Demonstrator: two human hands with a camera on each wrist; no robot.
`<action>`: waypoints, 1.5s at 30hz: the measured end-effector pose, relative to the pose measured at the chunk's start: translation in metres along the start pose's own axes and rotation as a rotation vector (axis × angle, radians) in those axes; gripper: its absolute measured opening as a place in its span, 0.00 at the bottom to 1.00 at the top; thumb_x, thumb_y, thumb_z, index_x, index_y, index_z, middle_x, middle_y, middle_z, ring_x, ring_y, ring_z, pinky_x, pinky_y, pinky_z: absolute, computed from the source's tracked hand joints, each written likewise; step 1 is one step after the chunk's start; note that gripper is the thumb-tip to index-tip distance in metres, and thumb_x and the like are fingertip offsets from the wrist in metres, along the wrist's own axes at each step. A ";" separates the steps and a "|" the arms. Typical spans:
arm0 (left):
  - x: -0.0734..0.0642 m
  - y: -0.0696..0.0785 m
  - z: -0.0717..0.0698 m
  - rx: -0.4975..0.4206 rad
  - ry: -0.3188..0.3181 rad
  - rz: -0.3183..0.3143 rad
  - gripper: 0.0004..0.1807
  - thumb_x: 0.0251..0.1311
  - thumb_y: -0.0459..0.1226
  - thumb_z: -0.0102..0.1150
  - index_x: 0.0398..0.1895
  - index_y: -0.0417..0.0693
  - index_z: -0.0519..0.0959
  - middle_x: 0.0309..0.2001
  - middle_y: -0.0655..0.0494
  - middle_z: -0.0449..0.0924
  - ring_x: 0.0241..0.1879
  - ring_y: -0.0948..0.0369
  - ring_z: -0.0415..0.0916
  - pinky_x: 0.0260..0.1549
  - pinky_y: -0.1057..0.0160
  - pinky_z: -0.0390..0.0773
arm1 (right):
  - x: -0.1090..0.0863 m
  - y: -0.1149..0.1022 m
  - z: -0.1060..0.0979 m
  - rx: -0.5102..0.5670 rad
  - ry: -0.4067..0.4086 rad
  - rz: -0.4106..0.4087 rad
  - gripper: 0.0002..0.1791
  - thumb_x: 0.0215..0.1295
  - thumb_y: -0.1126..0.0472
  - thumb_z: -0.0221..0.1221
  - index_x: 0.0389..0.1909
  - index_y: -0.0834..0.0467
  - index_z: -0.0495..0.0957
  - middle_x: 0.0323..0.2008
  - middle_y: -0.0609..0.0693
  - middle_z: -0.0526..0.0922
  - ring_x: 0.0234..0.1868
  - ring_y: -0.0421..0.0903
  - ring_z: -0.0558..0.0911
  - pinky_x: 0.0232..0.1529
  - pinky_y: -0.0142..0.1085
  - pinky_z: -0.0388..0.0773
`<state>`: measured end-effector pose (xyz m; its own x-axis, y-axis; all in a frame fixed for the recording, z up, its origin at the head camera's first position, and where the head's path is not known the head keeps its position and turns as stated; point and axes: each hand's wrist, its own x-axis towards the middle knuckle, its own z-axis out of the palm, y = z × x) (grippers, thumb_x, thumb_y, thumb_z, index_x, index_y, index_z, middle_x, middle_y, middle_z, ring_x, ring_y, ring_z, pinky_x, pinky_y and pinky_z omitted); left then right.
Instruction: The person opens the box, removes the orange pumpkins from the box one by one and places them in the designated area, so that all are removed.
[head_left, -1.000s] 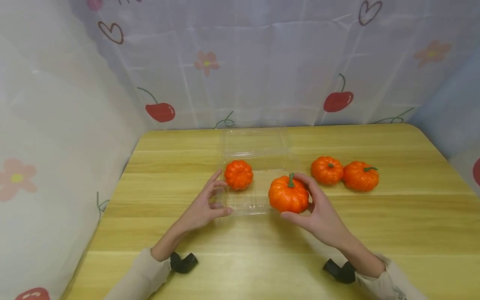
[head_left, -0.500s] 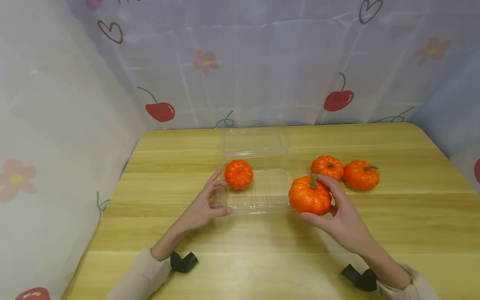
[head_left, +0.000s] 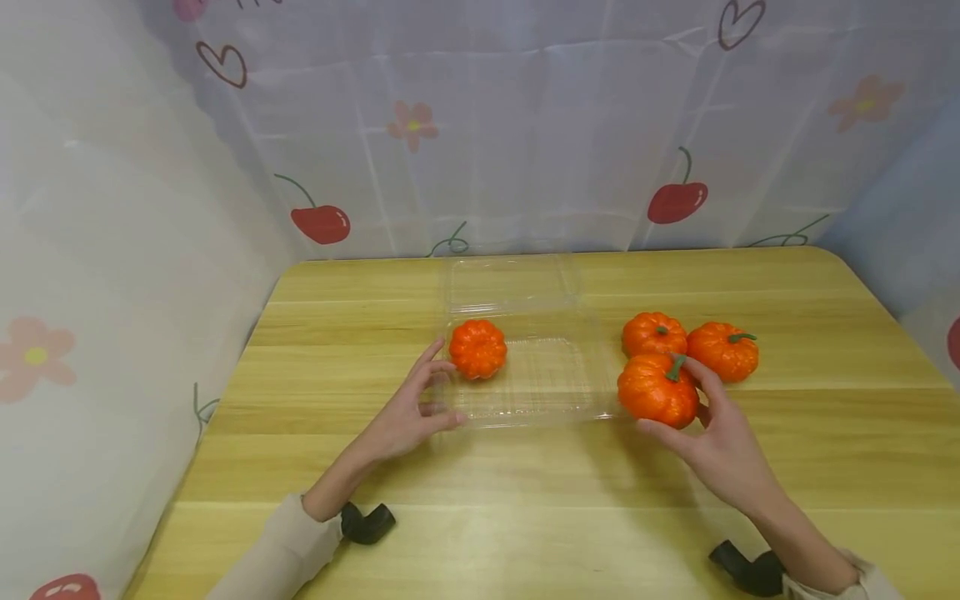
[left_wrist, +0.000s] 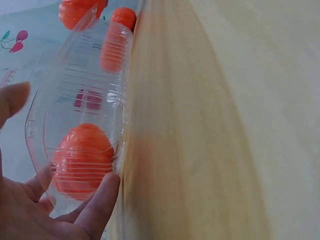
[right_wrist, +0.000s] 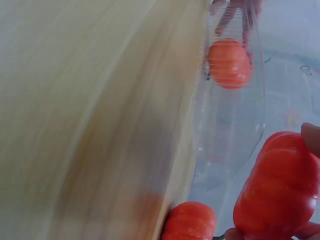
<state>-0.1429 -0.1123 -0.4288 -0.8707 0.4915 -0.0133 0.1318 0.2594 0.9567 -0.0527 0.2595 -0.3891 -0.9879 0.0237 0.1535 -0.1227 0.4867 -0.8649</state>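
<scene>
My right hand (head_left: 723,446) grips an orange pumpkin (head_left: 657,392) with a green stem, thumb and fingers round its right side. It is raised above the table, as the right wrist view shows. A clear plastic clamshell box (head_left: 540,400) lies with its lid (head_left: 510,282) folded back. Inside the box, at its left, sits another pumpkin (head_left: 477,349), its stem out of sight in the head view. My left hand (head_left: 401,421) is at the box's left end, fingers spread; in the left wrist view fingertips (left_wrist: 107,187) rest against the clear wall.
Two more pumpkins, one with a short stem (head_left: 651,335) and one with a bent stem (head_left: 723,351), sit side by side to the right of the box. All stand on a wooden table (head_left: 480,517). A printed cloth (head_left: 510,125) hangs behind the table's back edge.
My right hand has carried its pumpkin to the right, from over the box's right part to just in front of the two loose pumpkins. The left hand and the box have stayed put.
</scene>
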 end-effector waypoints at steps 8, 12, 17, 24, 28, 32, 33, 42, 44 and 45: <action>0.000 0.000 0.003 0.012 0.020 -0.001 0.40 0.53 0.37 0.75 0.67 0.40 0.65 0.79 0.63 0.35 0.71 0.47 0.53 0.58 0.48 0.73 | 0.008 0.019 -0.008 -0.040 -0.010 0.055 0.50 0.54 0.66 0.73 0.72 0.67 0.52 0.67 0.65 0.60 0.63 0.60 0.64 0.57 0.32 0.69; -0.001 0.004 0.005 0.014 0.024 -0.012 0.40 0.52 0.37 0.75 0.66 0.39 0.65 0.79 0.63 0.34 0.72 0.47 0.52 0.58 0.49 0.74 | 0.013 0.027 -0.009 -0.077 -0.013 0.085 0.50 0.53 0.66 0.73 0.71 0.70 0.51 0.66 0.70 0.60 0.63 0.64 0.63 0.60 0.50 0.68; -0.001 0.003 0.005 0.022 0.029 -0.009 0.39 0.53 0.37 0.74 0.67 0.39 0.65 0.79 0.63 0.35 0.72 0.47 0.52 0.58 0.49 0.74 | 0.016 0.032 -0.008 -0.110 -0.022 0.082 0.51 0.51 0.68 0.73 0.69 0.75 0.50 0.64 0.76 0.60 0.62 0.70 0.62 0.59 0.66 0.61; 0.001 0.001 0.005 0.012 0.044 -0.015 0.39 0.54 0.39 0.74 0.67 0.42 0.65 0.78 0.66 0.37 0.72 0.47 0.53 0.58 0.50 0.74 | 0.017 0.038 -0.008 -0.131 -0.063 0.119 0.53 0.52 0.67 0.72 0.70 0.76 0.47 0.63 0.78 0.57 0.62 0.72 0.61 0.61 0.67 0.58; 0.002 0.001 0.006 0.010 0.045 -0.021 0.41 0.53 0.39 0.75 0.68 0.43 0.64 0.78 0.66 0.38 0.71 0.47 0.53 0.57 0.49 0.74 | 0.016 0.039 -0.008 -0.139 -0.087 0.136 0.53 0.54 0.66 0.71 0.70 0.76 0.45 0.64 0.78 0.56 0.63 0.73 0.60 0.62 0.67 0.56; 0.002 0.002 0.006 0.016 0.051 -0.016 0.40 0.52 0.39 0.75 0.67 0.42 0.65 0.79 0.64 0.37 0.71 0.47 0.54 0.57 0.48 0.75 | 0.016 0.041 -0.009 -0.150 -0.102 0.127 0.53 0.55 0.67 0.70 0.70 0.76 0.44 0.65 0.79 0.54 0.64 0.74 0.59 0.62 0.68 0.56; 0.002 0.002 0.006 0.017 0.052 -0.015 0.40 0.52 0.39 0.75 0.67 0.42 0.66 0.79 0.64 0.37 0.71 0.47 0.54 0.57 0.48 0.75 | 0.016 0.041 -0.009 -0.148 -0.104 0.123 0.52 0.55 0.67 0.70 0.70 0.76 0.44 0.65 0.79 0.54 0.64 0.74 0.59 0.62 0.68 0.56; 0.001 0.003 0.006 0.007 0.052 -0.019 0.39 0.52 0.38 0.75 0.66 0.41 0.66 0.79 0.64 0.36 0.71 0.46 0.54 0.57 0.47 0.74 | 0.018 0.046 -0.009 -0.134 -0.123 0.122 0.52 0.53 0.68 0.70 0.70 0.74 0.45 0.64 0.77 0.55 0.63 0.73 0.60 0.61 0.67 0.58; 0.001 0.004 0.006 0.006 0.052 -0.024 0.40 0.52 0.38 0.75 0.67 0.42 0.66 0.79 0.65 0.37 0.71 0.46 0.54 0.57 0.48 0.75 | 0.019 0.047 -0.009 -0.137 -0.125 0.124 0.52 0.53 0.68 0.70 0.70 0.74 0.45 0.64 0.78 0.55 0.63 0.73 0.60 0.61 0.67 0.57; 0.001 0.004 0.007 0.006 0.052 -0.027 0.40 0.52 0.38 0.76 0.67 0.42 0.66 0.78 0.65 0.37 0.71 0.46 0.54 0.57 0.48 0.75 | 0.019 0.047 -0.010 -0.140 -0.128 0.125 0.53 0.54 0.68 0.70 0.70 0.74 0.44 0.64 0.78 0.55 0.63 0.73 0.59 0.61 0.67 0.57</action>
<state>-0.1399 -0.1055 -0.4273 -0.8975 0.4405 -0.0234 0.1112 0.2772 0.9543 -0.0760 0.2911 -0.4221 -0.9997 -0.0148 -0.0204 0.0074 0.6034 -0.7974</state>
